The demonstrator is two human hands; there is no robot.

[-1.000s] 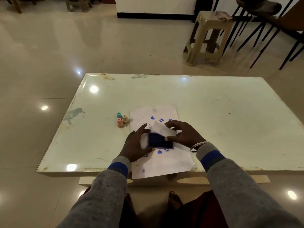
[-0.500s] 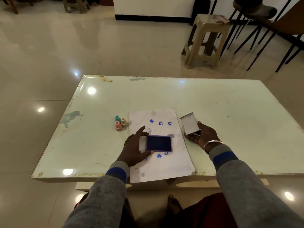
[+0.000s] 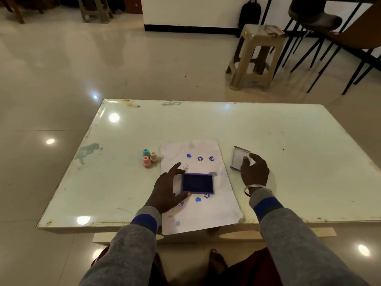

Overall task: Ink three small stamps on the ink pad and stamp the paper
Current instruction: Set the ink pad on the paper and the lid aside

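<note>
Step in hand: I judge this to be the opening of the ink pad. Its inked face is uncovered and no stamp has been picked up yet.
Left hand (image 3: 167, 190): fingers spread and straight, bracketing the left edge of the ink pad (image 3: 197, 183). The thumb tip touches its near-left corner and the forefinger reaches past its far-left corner. I read this as steadying, not lifting.
Right hand (image 3: 254, 172): fingers curved onto the near end of the lid (image 3: 240, 158), thumb on its upper face. The lid is low on the table (image 3: 288, 137), beyond the fingertips, well apart from the pad.
Ink pad: lies flat on the paper (image 3: 206, 215), just right of my left fingertips.
Stamps: teal stamp (image 3: 146, 152), beige stamp (image 3: 153, 156) and pink stamp (image 3: 147, 161) stand upright in a tight cluster beyond and left of my left forefinger, just off the paper's left edge.
Paper: blue prints already show beyond the pad and on its near side.
Next move: I judge that the right hand must let go of the lid and cross over the pad, or the left must leave the pad, to pinch one stamp by its narrow top. The cluster is tight, so a fingertip pinch from above is called for.
</note>
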